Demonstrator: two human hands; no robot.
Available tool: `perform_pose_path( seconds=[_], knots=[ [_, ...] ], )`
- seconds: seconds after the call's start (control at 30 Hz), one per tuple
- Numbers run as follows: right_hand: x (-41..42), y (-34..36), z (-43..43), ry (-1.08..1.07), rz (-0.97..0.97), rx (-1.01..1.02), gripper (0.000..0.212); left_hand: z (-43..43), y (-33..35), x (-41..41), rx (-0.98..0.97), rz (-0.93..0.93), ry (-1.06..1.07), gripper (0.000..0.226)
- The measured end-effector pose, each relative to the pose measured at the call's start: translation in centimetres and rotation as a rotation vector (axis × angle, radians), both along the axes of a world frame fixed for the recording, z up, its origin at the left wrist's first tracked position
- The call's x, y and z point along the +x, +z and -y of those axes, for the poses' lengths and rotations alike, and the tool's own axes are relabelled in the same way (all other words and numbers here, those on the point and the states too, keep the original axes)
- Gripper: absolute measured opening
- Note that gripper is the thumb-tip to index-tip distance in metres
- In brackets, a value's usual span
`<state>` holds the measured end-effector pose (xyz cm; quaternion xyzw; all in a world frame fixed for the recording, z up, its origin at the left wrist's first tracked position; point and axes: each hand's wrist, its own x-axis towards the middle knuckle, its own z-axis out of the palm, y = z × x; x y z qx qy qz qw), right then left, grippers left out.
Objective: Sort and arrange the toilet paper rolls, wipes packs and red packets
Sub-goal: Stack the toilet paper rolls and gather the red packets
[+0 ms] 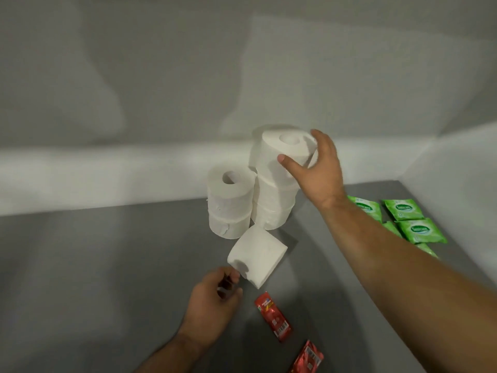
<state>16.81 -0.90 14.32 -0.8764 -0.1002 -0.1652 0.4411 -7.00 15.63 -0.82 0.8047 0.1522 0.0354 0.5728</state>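
Already stacked three high by the wall (134,103), the top white toilet paper roll (282,154) is gripped by the right hand (317,173). One loose roll (258,255) lies by the left hand (212,300), whose curled fingers may or may not hold it. Green wipes packs (414,228) look grouped; two red foil packets (273,316) await sorting.

A grey bench (94,251) runs up to plain white walls (161,63) at twelve and three o'clock. Soft shadows fall across the wall at eleven.
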Motion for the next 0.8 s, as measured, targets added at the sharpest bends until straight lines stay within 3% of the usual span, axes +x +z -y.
perform_pose_path(
  seconds=[0.07,0.17,0.27,0.33,0.4,0.6,0.67,0.8],
  knots=[
    [-2.6,-2.4,0.9,-0.100,-0.047,0.122,0.089,-0.3,0.3,0.4,-0.007,-0.012,-0.014,0.023],
    [-6.5,-7.6,1.7,-0.181,-0.282,0.201,0.091,-0.7,1.0,0.7,-0.002,0.027,-0.003,0.021],
    [-10.0,-11.8,1.8,-0.039,-0.580,0.123,0.104,-1.2,1.6,1.0,0.005,0.017,0.001,0.018],
    [-11.7,-13.3,1.3,0.085,-0.681,0.050,0.099,-1.4,1.7,1.3,0.019,0.002,0.009,0.019],
    [-12.6,-13.7,0.8,0.167,-0.709,0.021,0.087,-1.5,1.9,1.4,0.031,-0.004,0.021,0.021],
    [-13.1,-13.3,0.2,0.182,-0.691,0.040,0.085,-1.7,2.3,1.5,-0.062,-0.051,0.078,0.013],
    [-13.9,-12.8,0.2,0.182,-0.696,0.104,0.083,-1.7,2.5,1.3,-0.129,-0.119,0.098,0.030],
    [-16.6,-11.1,-0.5,0.280,-0.681,0.278,0.080,-2.3,3.6,0.9,-0.485,-0.190,0.101,0.107]
  ],
)
